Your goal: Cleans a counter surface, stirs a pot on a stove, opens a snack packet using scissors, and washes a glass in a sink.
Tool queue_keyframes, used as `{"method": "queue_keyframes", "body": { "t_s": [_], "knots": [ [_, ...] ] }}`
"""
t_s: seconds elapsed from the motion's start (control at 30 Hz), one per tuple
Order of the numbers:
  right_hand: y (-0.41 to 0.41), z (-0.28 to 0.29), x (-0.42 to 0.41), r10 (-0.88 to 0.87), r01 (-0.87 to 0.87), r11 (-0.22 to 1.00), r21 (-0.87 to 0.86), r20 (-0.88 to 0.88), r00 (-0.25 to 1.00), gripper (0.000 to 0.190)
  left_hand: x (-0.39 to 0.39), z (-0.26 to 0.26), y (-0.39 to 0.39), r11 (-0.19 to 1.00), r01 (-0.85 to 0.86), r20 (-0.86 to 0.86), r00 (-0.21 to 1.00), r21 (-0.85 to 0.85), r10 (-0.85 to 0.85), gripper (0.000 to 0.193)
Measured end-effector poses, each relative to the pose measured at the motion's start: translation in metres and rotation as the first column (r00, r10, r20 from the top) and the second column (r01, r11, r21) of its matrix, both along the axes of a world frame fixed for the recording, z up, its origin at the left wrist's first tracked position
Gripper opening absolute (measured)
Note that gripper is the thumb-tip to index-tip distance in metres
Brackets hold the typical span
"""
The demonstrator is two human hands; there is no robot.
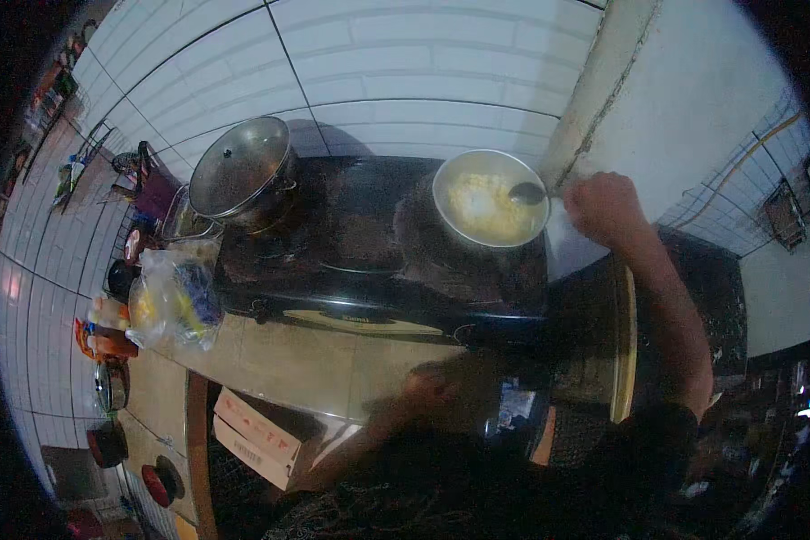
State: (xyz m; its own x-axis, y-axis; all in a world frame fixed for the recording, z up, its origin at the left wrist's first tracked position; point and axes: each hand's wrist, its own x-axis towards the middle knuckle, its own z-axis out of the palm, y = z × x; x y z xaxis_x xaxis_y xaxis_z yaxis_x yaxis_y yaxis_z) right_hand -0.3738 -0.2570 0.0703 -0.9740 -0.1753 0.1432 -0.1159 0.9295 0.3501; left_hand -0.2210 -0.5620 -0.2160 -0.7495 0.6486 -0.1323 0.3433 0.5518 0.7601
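Observation:
My right hand is closed beside the rim of a metal pan on the right side of the black gas stove. It appears to grip the handle of a spoon, whose dark bowl rests over pale yellow food in the pan. Low in front of the stove, near the counter edge, is my left hand, dim and blurred; its fingers are hard to make out. On the stove's left side a pot carries a tilted glass lid.
Left of the stove lies a clear plastic bag with yellow and dark contents. Bottles, bowls and a red-lidded item line the left counter. A cardboard box stands below the counter edge. A wire rack hangs at right.

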Motion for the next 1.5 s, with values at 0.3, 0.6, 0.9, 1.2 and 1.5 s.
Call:
{"method": "queue_keyframes", "body": {
  "t_s": [0.3, 0.6, 0.9, 1.2, 1.5],
  "knots": [
    [-0.036, -0.003, -0.015, -0.093, 0.101, 0.994, -0.045, 0.159, 0.983, 0.024, 0.005, -0.033, 0.001, 0.991, -0.046, -0.203, 0.977, 0.129, 0.072, 0.035],
    [-0.053, -0.031, -0.034, -0.044, 0.065, 0.994, -0.083, 0.224, 0.973, 0.021, -0.001, -0.008, 0.003, 0.991, 0.019, -0.190, 0.982, 0.136, 0.007, 0.033],
    [-0.048, 0.003, -0.020, -0.131, 0.149, 0.980, -0.132, 0.132, 0.983, 0.020, -0.003, -0.030, 0.000, 0.988, 0.062, -0.285, 0.958, 0.144, -0.018, 0.034],
    [-0.033, -0.048, -0.028, -0.065, 0.079, 0.990, -0.117, 0.120, 0.991, 0.023, 0.001, -0.037, 0.000, 0.998, -0.005, -0.208, 0.978, 0.062, 0.018, 0.038],
    [-0.058, -0.029, -0.030, -0.096, 0.158, 0.933, -0.324, 0.199, 0.975, 0.030, -0.001, -0.008, 0.001, 0.993, 0.019, -0.082, 0.997, 0.113, -0.009, 0.032]
  ]
}}
